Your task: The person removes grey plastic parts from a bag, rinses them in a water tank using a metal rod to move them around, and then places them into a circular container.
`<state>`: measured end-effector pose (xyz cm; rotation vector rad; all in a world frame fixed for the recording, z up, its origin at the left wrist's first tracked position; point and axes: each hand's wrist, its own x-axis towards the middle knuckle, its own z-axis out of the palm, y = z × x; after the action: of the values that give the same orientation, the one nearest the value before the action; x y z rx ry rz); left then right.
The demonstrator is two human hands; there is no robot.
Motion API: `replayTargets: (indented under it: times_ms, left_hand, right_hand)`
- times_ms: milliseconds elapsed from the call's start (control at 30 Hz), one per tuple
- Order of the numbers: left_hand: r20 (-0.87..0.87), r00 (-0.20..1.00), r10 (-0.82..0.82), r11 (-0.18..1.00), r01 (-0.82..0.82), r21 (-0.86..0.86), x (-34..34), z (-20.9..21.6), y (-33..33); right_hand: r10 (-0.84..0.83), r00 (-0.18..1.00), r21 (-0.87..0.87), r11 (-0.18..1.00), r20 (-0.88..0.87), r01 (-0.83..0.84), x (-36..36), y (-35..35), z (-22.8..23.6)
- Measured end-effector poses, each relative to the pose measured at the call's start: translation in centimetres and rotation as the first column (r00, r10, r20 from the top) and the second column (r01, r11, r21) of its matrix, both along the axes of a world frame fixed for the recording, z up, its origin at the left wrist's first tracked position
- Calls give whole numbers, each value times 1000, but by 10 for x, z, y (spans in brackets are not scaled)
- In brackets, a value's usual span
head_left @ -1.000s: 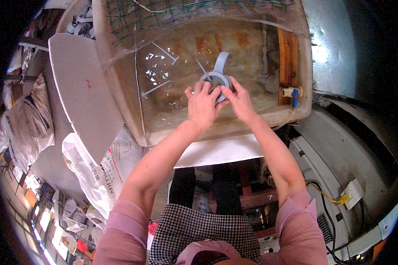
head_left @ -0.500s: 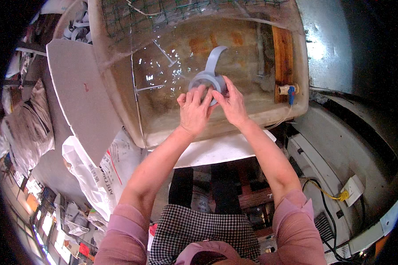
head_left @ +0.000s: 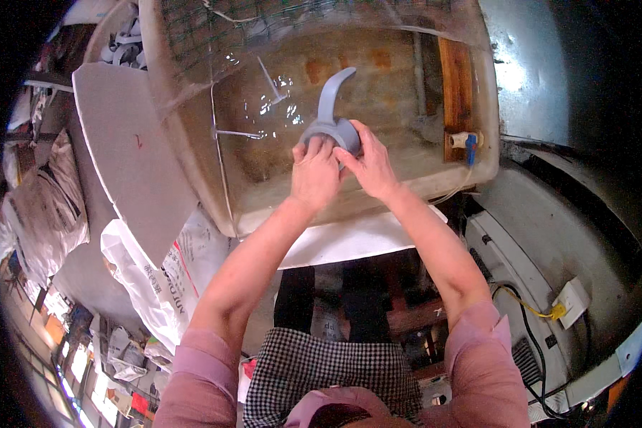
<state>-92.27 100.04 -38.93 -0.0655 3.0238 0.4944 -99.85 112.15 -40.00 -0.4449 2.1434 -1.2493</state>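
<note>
Above a water-filled tub [head_left: 414, 191], both hands grip a grey plastic ring-shaped part with a long curved handle [head_left: 327, 100]. The handle points away from me and bends right at its tip. My left hand [head_left: 316, 178] has its fingers closed over the near-left rim, with fingertips reaching into the opening. Around the right side of the ring wraps my right hand [head_left: 373, 162], its thumb near the left fingers. The hands cover the near side of the ring. Thin pale T-shaped sticks, one of them a stick [head_left: 269, 78] left of the part, lie in the water.
Green netting [head_left: 271, 27] spans the tub's far side. A wooden board [head_left: 455, 93] with a blue-handled valve [head_left: 471, 148] is at its right. Leftward are a grey panel [head_left: 132, 143], a container of grey parts [head_left: 127, 44] and white sacks [head_left: 139, 278]. A yellow plug [head_left: 558, 312] sits lower right.
Both hands have shifted the grey part slightly left and away from me. Its handle has swung a little left. The grip looks much the same.
</note>
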Motion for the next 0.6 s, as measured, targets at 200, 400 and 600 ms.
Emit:
replayTargets:
  times_ms: [200, 400, 600]
  left_hand:
    - [-84, 994, -66, 990, 55, -127, 8, -6, 5]
    - [-46, 993, -113, 987, 107, -117, 14, -7, -1]
    - [-67, 959, -274, 958, 267, -103, 5, -9, -6]
  right_hand:
    - [-58, 998, 33, 998, -1, 58, -6, -5, -6]
    - [-109, 978, -94, 987, 180, 127, -10, -5, -3]
    - [-52, 998, 148, 987, -44, 58, -5, -3, -3]
